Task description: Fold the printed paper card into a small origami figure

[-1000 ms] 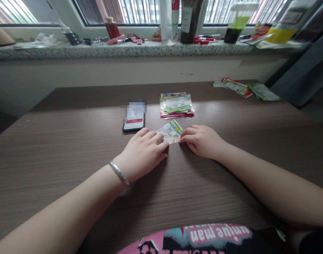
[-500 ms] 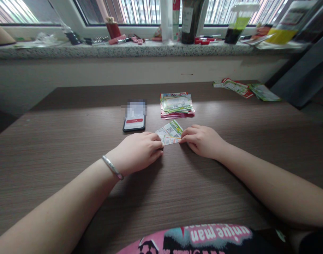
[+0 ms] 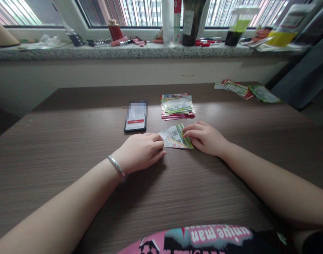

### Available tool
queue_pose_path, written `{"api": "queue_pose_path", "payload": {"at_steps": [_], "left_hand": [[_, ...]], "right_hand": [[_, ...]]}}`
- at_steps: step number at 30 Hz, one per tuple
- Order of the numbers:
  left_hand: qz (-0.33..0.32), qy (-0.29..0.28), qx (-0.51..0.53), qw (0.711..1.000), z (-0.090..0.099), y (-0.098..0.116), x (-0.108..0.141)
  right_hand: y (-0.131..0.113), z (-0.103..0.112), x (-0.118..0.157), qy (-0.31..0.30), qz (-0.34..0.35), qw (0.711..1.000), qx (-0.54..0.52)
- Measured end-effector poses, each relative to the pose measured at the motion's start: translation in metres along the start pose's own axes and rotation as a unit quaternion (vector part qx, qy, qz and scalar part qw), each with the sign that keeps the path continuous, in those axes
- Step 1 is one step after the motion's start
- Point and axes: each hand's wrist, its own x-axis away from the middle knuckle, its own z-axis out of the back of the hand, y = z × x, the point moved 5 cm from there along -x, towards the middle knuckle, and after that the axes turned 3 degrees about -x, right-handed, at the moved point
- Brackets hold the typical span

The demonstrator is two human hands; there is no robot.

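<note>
- Black rectangular phone (image 3: 135, 126): just beyond my left hand (image 3: 141, 151).
- Left hand: fingers curled at left end of green-and-white printed paper (image 3: 174, 135); pinch hidden, can't tell.
- Paper: partly folded, between my hands.
- My right hand (image 3: 207, 139): bent fingers touching paper; can't tell if pinching.

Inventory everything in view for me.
folded printed paper: one, white, green, centre
paper stack: one, red, green, white, beyond it
smartphone: one, black, left of stack
loose papers: several, red, green, white, far right
table: one, brown, beneath these
windowsill: one, speckled grey, behind table
bottles and clutter: many, mixed colours, on windowsill
windows: several, white frames, top edge
garment: one, pink, black, bottom edge
bracelet: one, silver, left wrist
left hand: one, bare, paper's left end
right hand: one, bare, paper's right side
</note>
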Motion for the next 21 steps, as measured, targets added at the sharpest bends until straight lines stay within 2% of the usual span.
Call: {"api": "queue_pose_path", "payload": {"at_steps": [4, 10, 14, 18, 21], "left_hand": [[0.009, 0.045, 0.008, 0.999, -0.012, -0.001, -0.004], [0.027, 0.057, 0.035, 0.997, -0.027, -0.007, -0.003], [0.029, 0.067, 0.020, 0.997, -0.022, -0.007, -0.003], [-0.028, 0.094, 0.021, 0.995, -0.011, 0.003, -0.003], [-0.047, 0.098, 0.021, 0.994, -0.009, 0.008, -0.003]], "right_hand": [[0.002, 0.001, 0.000, 0.022, -0.012, 1.000, -0.002], [0.000, -0.005, 0.000, -0.016, 0.011, 1.000, -0.016], [-0.003, -0.007, 0.000, -0.034, 0.036, 0.999, -0.005], [-0.009, -0.008, 0.000, -0.048, 0.024, 0.996, 0.065], [-0.013, -0.006, 0.000, -0.059, 0.015, 0.993, 0.104]]}}
